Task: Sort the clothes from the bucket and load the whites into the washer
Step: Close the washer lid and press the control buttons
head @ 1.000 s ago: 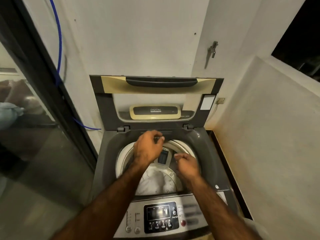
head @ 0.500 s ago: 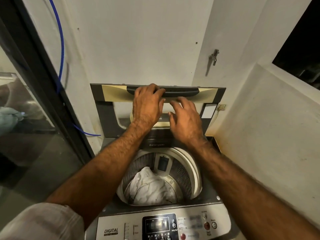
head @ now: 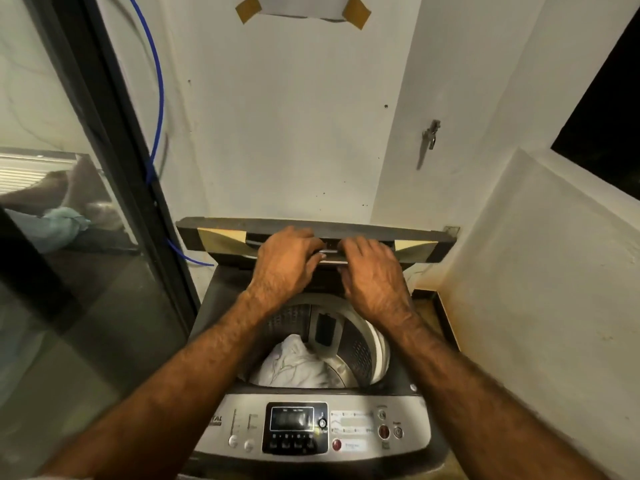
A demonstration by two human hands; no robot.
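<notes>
Top-load washer (head: 412, 344) sits in a narrow alcove, white wall behind, low white ledge to its right, dark-framed glass door (head: 83, 306) to its left. Lid (head: 221, 239) is raised at the washer's back edge & tilted fwd, seen nearly edge-on; dark frame w/ cream panels at both ends. Both hands are on the lid's front handle, side by side near its centre, almost touching. Left hand (head: 287, 263) has fingers curled over the handle, gripping it; right hand (head: 372, 271) lies fingers fwd over the handle w/ tips hooked on it, also gripping, though how far the fingers wrap underneath can't be told. Both forearms reach in from the bottom corners, crossing over the tub opening. White clothes (head: 294, 367) lie crumpled inside the drum (head: 356, 351), toward its front-left, below the left forearm; a dark rectangular filter piece is on the drum's back wall. Control panel (head: 349, 429) runs along the washer's front edge: dark display block at centre, round knobs at left, red buttons toward the right; labels too blurred to read. Blue hose (head: 160, 98) runs down the wall by the door frame & bends in behind the washer's back-left corner. Small metal latch (head: 431, 133) on the wall at right. Taped paper at top centre of wall.
</notes>
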